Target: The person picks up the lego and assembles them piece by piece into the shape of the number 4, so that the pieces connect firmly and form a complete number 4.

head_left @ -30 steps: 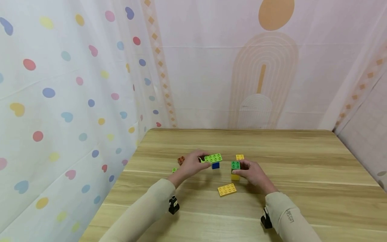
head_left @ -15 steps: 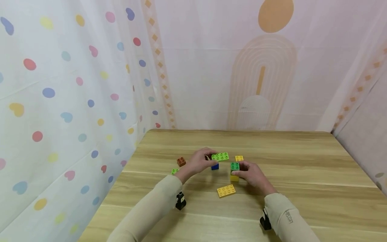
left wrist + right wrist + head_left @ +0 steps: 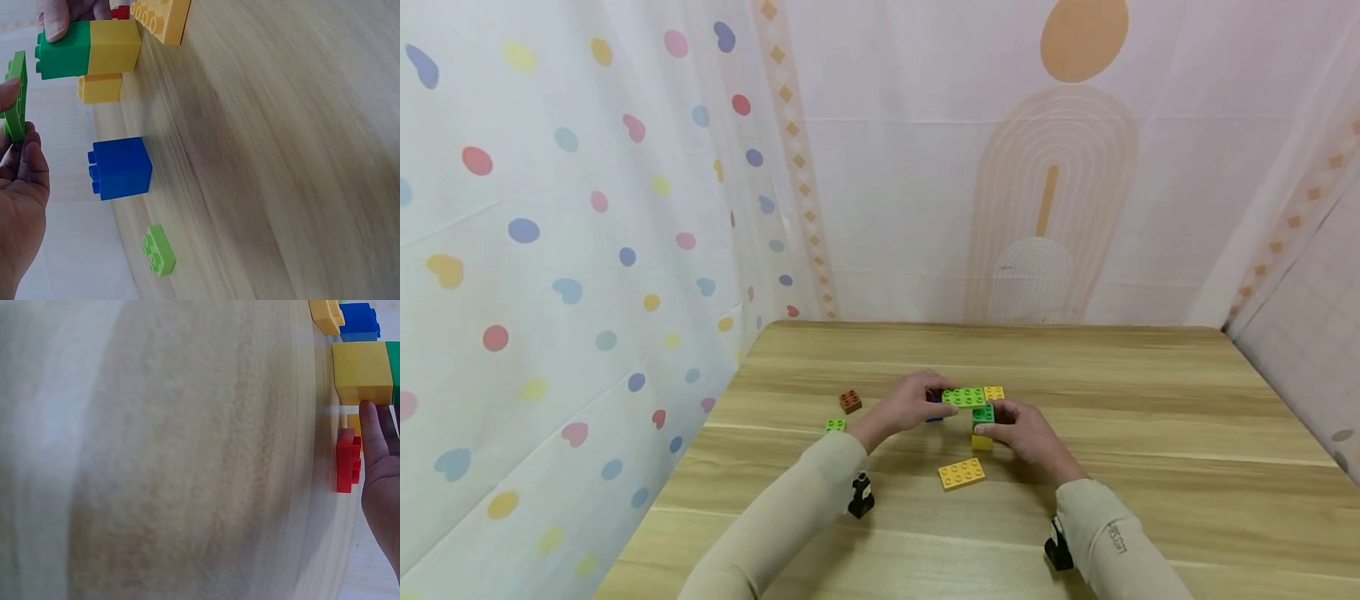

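Observation:
My left hand (image 3: pixel 904 408) pinches a long light green brick (image 3: pixel 962 397) by its left end, thumb in front and fingers behind. That brick is held level off the table, just above the stack; in the left wrist view a small gap shows between it and the green brick's studs. With my right hand (image 3: pixel 1028 432) I hold the upright stack, a green brick (image 3: pixel 65 50) on top of a yellow brick (image 3: pixel 115 47), from its right side. A blue brick (image 3: pixel 122 169) stands on the table beneath my left hand, mostly hidden in the head view.
Before the stack lies a flat orange-yellow brick (image 3: pixel 962 474). A yellow brick (image 3: pixel 994 392) stands behind it. To the left are a brown brick (image 3: pixel 850 401) and a small light green brick (image 3: pixel 835 426). A red brick (image 3: pixel 347 460) sits near my right hand.
My left hand has carried the long light green brick rightward, from above the blue brick to the stack. My right hand stays on the stack.

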Demonstrator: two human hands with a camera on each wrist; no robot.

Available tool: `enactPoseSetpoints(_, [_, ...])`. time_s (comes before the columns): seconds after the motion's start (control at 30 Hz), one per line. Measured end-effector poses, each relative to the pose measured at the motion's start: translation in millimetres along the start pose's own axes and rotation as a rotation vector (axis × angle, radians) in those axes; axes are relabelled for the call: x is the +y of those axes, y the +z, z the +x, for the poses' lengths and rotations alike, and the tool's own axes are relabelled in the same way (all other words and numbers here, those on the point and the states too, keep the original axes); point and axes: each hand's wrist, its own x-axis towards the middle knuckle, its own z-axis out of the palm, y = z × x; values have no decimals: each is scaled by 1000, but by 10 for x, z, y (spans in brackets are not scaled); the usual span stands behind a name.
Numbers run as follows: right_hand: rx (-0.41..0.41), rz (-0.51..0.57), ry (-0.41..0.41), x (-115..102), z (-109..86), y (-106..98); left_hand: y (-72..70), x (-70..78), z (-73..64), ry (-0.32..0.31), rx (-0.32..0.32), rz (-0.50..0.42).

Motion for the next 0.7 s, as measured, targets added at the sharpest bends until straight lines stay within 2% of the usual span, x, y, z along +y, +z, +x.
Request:
enactPoseSetpoints(0.23, [2, 7, 10, -16, -4, -4, 44, 25, 36, 10, -25, -29])
enactPoseSetpoints(0.7, [0, 18, 32, -34, -7, -5, 72, 52, 80, 47, -74, 11])
